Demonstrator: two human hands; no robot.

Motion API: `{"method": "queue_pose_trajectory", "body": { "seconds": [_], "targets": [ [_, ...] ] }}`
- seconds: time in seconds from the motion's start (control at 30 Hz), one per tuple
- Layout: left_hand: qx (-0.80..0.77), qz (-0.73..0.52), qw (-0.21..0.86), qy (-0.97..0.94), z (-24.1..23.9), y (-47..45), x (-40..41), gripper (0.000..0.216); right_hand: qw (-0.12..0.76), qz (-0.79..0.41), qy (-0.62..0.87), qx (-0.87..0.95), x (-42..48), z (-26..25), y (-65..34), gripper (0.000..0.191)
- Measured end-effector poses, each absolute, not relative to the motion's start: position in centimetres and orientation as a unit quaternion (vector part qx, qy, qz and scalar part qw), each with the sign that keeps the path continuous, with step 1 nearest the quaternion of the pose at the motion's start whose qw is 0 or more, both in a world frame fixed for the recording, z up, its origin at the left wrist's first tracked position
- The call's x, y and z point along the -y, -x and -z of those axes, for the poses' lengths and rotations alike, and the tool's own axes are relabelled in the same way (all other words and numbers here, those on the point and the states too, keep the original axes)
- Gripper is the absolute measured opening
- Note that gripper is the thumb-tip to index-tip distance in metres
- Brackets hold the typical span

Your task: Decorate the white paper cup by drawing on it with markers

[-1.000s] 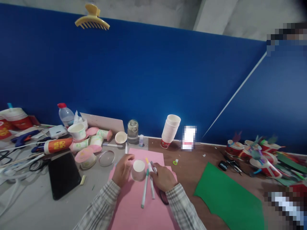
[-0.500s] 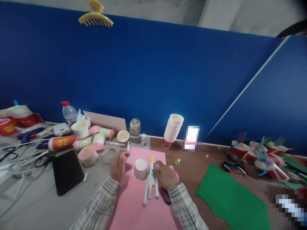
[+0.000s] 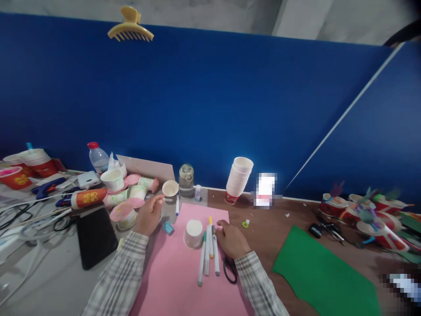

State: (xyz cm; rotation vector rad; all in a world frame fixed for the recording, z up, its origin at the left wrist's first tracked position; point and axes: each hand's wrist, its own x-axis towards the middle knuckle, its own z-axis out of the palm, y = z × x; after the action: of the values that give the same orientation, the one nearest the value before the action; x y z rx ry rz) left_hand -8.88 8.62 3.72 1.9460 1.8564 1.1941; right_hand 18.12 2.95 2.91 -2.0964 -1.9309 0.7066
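On pink paper [image 3: 187, 289] stands an upturned white paper cup [image 3: 194, 232]. My left hand [image 3: 148, 217] is left of the paper, fingers drawn together at a slim white pen [image 3: 167, 200] whose right end sticks out past the fingertips. A small blue object [image 3: 168, 227] lies beside that hand. My right hand [image 3: 233, 239] rests at the paper's right side with fingers bent and apart, close to the caps of several markers [image 3: 206, 254]. Black-handled scissors [image 3: 230, 270] lie partly under its wrist. A blue-tipped marker [image 3: 177, 205] lies above the paper.
Behind are a glass jar [image 3: 186, 181], a small bottle [image 3: 198, 193] and a leaning stack of paper cups [image 3: 239, 177]. Green paper [image 3: 325, 272] lies right, near decorated cups [image 3: 371, 228]. At left are a black tablet [image 3: 96, 239], pink-trimmed cups [image 3: 124, 215] and cables.
My left hand has moved left and up to the pen, uncovering the blue object and more of the blue-tipped marker. My right hand has drawn slightly right, off the markers.
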Motion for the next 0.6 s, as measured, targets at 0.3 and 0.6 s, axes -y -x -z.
{"method": "queue_pose_trajectory", "body": {
  "seconds": [0.3,0.6],
  "targets": [
    [-0.707,-0.199,0.090,-0.673,-1.9,10.0,-13.1,0.034,0.119,-0.235,0.709,0.654,-2.9,-3.0,-18.3,0.035],
    [-0.676,-0.201,0.113,-0.700,-4.4,8.1,-10.5,0.028,0.142,-0.241,0.690,0.668,-2.7,-3.8,-18.2,0.024]
  ]
}}
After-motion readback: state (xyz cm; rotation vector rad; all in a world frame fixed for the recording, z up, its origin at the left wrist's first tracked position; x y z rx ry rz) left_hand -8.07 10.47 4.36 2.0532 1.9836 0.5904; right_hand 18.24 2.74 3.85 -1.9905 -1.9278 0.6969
